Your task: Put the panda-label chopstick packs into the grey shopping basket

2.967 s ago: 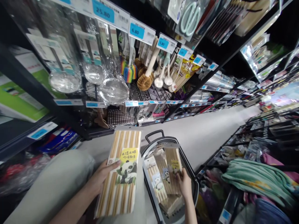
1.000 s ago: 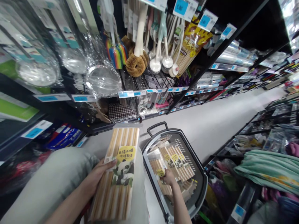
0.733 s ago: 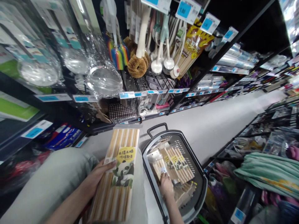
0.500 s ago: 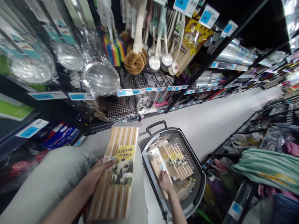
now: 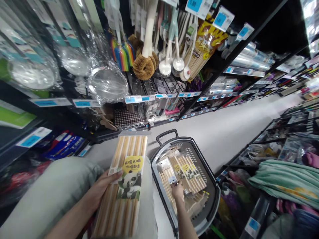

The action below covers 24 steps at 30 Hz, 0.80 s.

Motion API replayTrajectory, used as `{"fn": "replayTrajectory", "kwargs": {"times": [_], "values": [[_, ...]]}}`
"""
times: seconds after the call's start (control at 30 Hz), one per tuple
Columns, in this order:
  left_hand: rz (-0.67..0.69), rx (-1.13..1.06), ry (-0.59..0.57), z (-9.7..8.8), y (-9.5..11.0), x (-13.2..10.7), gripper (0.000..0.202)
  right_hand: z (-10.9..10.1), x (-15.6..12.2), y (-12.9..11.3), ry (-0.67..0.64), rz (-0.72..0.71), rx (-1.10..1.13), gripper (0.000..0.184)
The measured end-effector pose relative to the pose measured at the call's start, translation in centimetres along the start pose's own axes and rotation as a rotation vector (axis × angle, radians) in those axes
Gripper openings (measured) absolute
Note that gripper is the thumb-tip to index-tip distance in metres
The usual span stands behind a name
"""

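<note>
My left hand [image 5: 106, 186] is closed around the edge of a long pack of chopsticks [image 5: 119, 212] with a yellow and panda label, tilted against my light trousers. Inside the dark grey shopping basket [image 5: 214, 199] on the floor, my right hand [image 5: 177, 192] has its fingers curled at the edge of another pack of chopsticks [image 5: 166, 176] with a small blue-and-white label. Its fingertips are partly hidden. Several panda-label chopstick packs [image 5: 190, 171] lie beside that hand. Below them is a clear-wrapped brown item [image 5: 196, 204] that I cannot make out.
Wrapped strainers [image 5: 108, 84], a brown round brush [image 5: 146, 68], white ladles [image 5: 165, 68] and a bag of skewers [image 5: 201, 46] hang on the shelf ahead. The basket's raised handle [image 5: 166, 134] points towards the shelf. Green folded cloth [image 5: 286, 181] lies on the right-hand rack.
My right hand has shifted slightly right inside the basket, showing more of the blue-and-white label pack. The left hand and its chopstick pack have barely moved.
</note>
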State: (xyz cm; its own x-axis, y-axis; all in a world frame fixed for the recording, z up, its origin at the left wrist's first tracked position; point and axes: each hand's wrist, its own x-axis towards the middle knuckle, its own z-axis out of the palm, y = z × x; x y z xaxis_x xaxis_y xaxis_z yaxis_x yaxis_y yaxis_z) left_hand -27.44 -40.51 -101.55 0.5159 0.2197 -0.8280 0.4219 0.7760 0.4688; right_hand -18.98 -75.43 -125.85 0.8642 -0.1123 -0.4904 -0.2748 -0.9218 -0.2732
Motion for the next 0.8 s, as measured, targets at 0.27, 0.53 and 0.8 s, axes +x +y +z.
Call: {"fn": "replayTrajectory", "kwargs": {"times": [0.27, 0.53, 0.8], "values": [[-0.007, 0.002, -0.065, 0.0, 0.2, 0.0, 0.078, 0.0, 0.5, -1.1, -0.15, -0.026, -0.314, 0.052], [-0.02, -0.009, -0.057, 0.3, 0.3, -0.2, 0.084, -0.9, 0.1, -1.2, -0.131, -0.056, -0.331, 0.033], [-0.023, -0.014, -0.066, 0.6, 0.9, -0.9, 0.083, -3.3, -3.4, -0.9, 0.007, -0.323, -0.381, 0.032]]}}
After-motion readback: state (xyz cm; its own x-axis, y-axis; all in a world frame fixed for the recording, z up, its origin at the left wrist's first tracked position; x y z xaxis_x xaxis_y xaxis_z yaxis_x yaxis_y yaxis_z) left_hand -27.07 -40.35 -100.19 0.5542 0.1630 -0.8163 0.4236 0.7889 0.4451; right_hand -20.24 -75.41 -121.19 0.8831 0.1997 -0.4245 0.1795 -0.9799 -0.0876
